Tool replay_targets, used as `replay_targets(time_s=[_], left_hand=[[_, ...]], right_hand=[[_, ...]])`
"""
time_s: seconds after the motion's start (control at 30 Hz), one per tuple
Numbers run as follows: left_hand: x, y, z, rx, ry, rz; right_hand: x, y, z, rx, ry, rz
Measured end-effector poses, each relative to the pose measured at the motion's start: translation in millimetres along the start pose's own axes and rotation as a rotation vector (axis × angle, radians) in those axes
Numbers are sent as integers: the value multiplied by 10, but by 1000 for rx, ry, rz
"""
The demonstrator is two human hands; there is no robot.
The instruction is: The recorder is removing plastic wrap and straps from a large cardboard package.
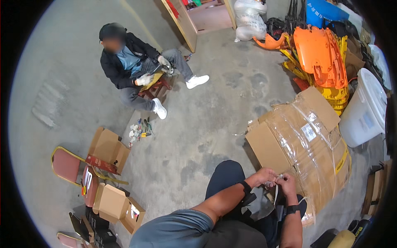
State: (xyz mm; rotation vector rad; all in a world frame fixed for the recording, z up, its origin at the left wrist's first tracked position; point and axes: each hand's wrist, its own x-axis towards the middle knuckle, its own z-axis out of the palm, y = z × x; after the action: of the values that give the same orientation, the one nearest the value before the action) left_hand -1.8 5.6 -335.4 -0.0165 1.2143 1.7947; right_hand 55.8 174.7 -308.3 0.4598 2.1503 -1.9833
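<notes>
My left hand and my right hand meet over my lap, fingertips almost touching. Pinched between them is a narrow white strap, one length of which hangs down below the fingers. What lies right at the fingertips is small and partly hidden. Just beyond my hands stands a large cardboard box, wrapped in clear film and bound with white strapping. Its near corner is close to both hands. Each wrist wears a black band.
A co-worker in white gloves sits on a low stool at the far left. Hand tools lie on the floor nearby. Open cartons and a chair stand left. Orange plastic panels and a white bin are right.
</notes>
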Motion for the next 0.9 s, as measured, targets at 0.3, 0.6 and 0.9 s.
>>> replay_targets(time_s=[0.3,0.6,0.9], left_hand=[[-45,40,94,178,-6,15],[-67,106,45,194,120,81],[9,27,54,172,285,91]], right_hand=[[82,106,-37,0,40,116],[-1,-40,37,250,-18,144],[-33,32,25,286,-81,131]])
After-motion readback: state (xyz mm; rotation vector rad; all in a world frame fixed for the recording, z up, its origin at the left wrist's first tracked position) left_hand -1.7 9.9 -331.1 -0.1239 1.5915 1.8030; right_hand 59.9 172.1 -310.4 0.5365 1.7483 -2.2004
